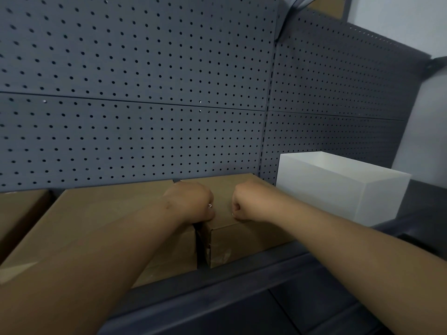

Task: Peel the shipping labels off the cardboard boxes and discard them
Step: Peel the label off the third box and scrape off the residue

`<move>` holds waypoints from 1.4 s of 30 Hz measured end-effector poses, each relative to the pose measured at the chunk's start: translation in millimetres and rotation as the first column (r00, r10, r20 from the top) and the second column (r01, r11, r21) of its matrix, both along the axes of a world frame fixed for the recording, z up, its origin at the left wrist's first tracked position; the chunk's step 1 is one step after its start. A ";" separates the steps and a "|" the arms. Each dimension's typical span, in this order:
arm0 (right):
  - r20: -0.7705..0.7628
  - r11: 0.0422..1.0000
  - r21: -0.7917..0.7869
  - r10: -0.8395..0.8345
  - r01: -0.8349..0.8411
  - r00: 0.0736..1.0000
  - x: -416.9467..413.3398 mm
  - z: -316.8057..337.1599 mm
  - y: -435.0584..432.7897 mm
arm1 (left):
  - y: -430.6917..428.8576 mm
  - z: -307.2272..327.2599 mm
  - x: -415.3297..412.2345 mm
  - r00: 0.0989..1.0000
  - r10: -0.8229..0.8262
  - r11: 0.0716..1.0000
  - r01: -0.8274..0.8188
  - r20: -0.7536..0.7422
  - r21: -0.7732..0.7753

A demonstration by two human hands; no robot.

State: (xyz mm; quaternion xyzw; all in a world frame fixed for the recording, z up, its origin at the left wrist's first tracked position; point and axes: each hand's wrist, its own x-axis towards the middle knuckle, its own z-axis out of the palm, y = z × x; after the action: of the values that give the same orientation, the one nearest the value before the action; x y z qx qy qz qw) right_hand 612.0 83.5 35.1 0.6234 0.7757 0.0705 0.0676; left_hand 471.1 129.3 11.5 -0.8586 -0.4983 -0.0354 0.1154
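**Both hands on the small box, no label in sight**

The small cardboard box (242, 228) sits on a dark shelf (266, 281), its left side just beside a larger cardboard box (101, 223), with a narrow gap between them. No shipping label shows on any visible face of either box; the top of the small box is plain brown, and its front face carries only pale scuffs or tape residue low down. A third box (17, 213) shows at the far left edge.

The left hand (191, 204) rests curled at the gap, over the corner where the two boxes meet, fingers folded under; a tiny pale speck shows at its fingertips, too small to identify. The right hand (244, 204) is closed into a loose fist on top of the small box, knuckles down. Whether either hand pinches anything cannot be told.

This looks like the gripping or repositioning step: the box probably needs pulling out or turning to expose a labelled face, or to find a label edge to pick at.

A white open bin (338, 189) stands just right of the small box, a likely place for discards. Grey pegboard (135, 93) backs the shelf.
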 end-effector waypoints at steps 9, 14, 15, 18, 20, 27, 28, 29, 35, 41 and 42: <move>-0.197 0.999 -0.042 -0.027 0.019 0.980 9.4 1.5 0.5 | 1.9 -0.2 0.5 1.000 0.003 1.000 -0.003 0.009 -0.011; -0.097 0.999 -0.032 -0.038 0.035 0.995 4.7 0.2 2.1 | 2.1 0.2 -0.3 1.000 0.003 1.000 -0.003 0.002 -0.016; -0.072 0.999 -0.023 -0.044 0.042 0.996 2.8 -0.5 3.4 | 2.2 0.3 -0.4 1.000 0.001 1.000 -0.001 -0.002 -0.016; 0.014 0.998 0.038 -0.049 0.048 0.999 -1.3 -5.6 6.5 | 1.9 0.2 -0.6 1.000 0.001 1.000 -0.001 -0.002 -0.011; 0.031 0.997 0.061 -0.056 0.054 0.998 -3.5 -8.8 8.5 | 1.3 -0.2 -0.6 1.000 0.002 1.000 -0.002 0.003 -0.005; -0.116 0.997 0.028 -0.075 0.078 0.990 5.9 -5.9 11.0 | -0.9 -1.1 -1.1 1.000 0.007 1.000 -0.007 0.015 0.001; -0.148 0.994 0.008 -0.105 0.107 0.983 9.1 -3.8 12.2 | -1.1 -1.2 -1.2 1.000 0.005 1.000 -0.005 0.015 -0.001; -0.189 0.991 -0.008 -0.134 0.135 0.973 12.6 -2.1 13.2 | -1.3 -1.1 -1.3 1.000 0.003 1.000 -0.003 0.016 -0.001; -0.475 0.988 -0.053 -0.152 0.144 0.867 27.3 -8.9 17.5 | -1.4 -0.7 -1.3 1.000 0.000 1.000 0.000 0.006 0.009; -0.335 0.987 0.011 -0.146 0.159 0.931 20.5 -19.5 16.2 | -2.4 0.8 -0.6 1.000 0.002 1.000 -0.002 0.011 0.000; -0.338 0.988 0.049 -0.124 0.149 0.933 21.7 -21.4 15.3 | -2.5 1.2 -0.5 1.000 0.000 1.000 0.000 0.010 0.001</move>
State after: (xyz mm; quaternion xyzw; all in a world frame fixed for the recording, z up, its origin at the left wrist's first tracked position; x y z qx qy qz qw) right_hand 633.7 98.8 13.7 0.6807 0.7277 -0.0123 -0.0834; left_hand 470.6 126.9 12.7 -0.8583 -0.4989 -0.0402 0.1133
